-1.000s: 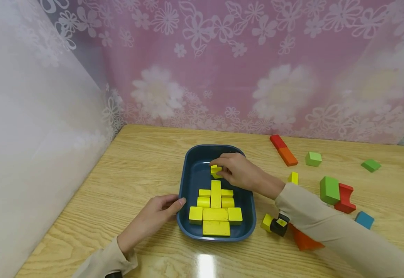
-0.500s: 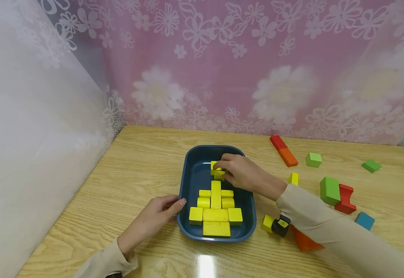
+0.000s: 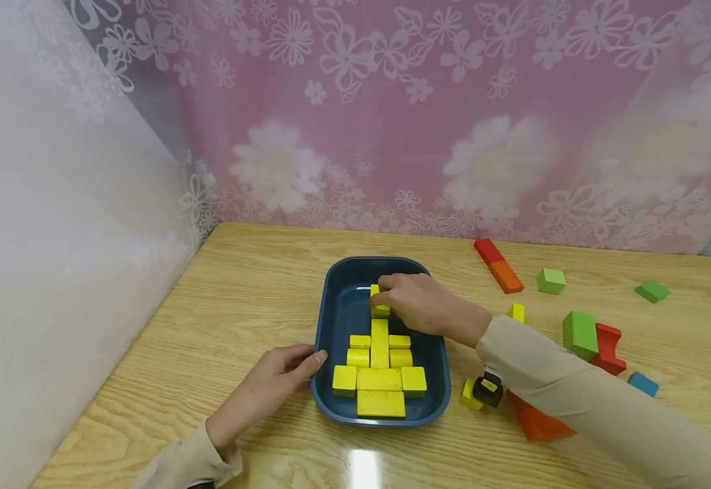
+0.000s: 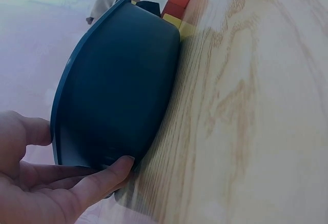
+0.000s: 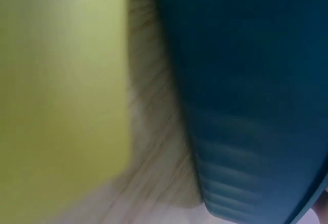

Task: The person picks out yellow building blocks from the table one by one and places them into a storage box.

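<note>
Farthest left, your left hand [image 3: 276,377] holds the side of the blue tray [image 3: 324,309], thumb over the rim and fingers against the outer wall. Inside, the yellow bar [image 3: 379,343] lies with its long axis running away from you, between small yellow pieces [image 3: 360,341], and points straight at the yellow block [image 3: 381,312] just beyond its far end. That line matters most: block and bar look lined up, though you can't tell from here whether they touch. Your right hand [image 3: 416,302] is the nearer one, reaching in over the tray's right wall, so the block lies to the left of its palm, at the fingertips. Those fingers appear curled narrow on the block, but they cover part of it, and the right wrist view shows none of them. Farther right, on the table [image 3: 453,462], a loose yellow piece [image 3: 469,395] sits just outside the tray, with a green block [image 3: 580,334] well apart.
</note>
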`<state>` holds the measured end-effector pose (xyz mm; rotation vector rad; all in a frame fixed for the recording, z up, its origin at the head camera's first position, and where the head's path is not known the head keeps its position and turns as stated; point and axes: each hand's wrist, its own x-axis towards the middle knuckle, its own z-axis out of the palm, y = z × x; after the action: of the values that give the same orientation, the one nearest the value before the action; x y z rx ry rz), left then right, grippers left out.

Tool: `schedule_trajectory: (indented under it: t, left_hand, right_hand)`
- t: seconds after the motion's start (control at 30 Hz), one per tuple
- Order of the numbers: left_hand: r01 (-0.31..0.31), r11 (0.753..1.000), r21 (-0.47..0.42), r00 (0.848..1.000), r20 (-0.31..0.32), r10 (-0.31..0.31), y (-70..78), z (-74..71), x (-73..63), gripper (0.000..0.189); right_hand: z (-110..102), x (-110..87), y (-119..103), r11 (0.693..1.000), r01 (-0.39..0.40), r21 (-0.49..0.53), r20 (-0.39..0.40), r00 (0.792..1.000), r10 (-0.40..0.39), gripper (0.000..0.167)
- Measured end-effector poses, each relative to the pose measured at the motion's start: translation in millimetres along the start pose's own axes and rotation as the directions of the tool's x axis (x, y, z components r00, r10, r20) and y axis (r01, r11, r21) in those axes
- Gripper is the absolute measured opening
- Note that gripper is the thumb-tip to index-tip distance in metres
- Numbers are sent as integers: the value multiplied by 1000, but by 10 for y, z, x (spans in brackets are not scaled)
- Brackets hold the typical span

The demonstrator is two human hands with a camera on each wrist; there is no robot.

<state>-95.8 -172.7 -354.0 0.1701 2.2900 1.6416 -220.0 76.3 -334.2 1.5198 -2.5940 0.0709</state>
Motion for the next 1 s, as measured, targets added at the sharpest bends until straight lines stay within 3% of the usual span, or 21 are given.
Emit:
schedule_trajectory:
  t: [0.73,0.9,1.0]
  left_hand:
    - [-4,1000,12,1000,7,4,3,21,15,54]
    - [11,1000,30,1000,-12,-11,-3,19,10,54]
    - [12,999,35,1000,-22,-11,-4,16,7,54]
  right_hand:
    - [22,-26,33,999,11,44,-26,1000,-10,31]
    - [-103,-102,63,999,48,16,-78,996,-46,34]
    - [-271,-257,150,999,5,34,-131,991,-1,37]
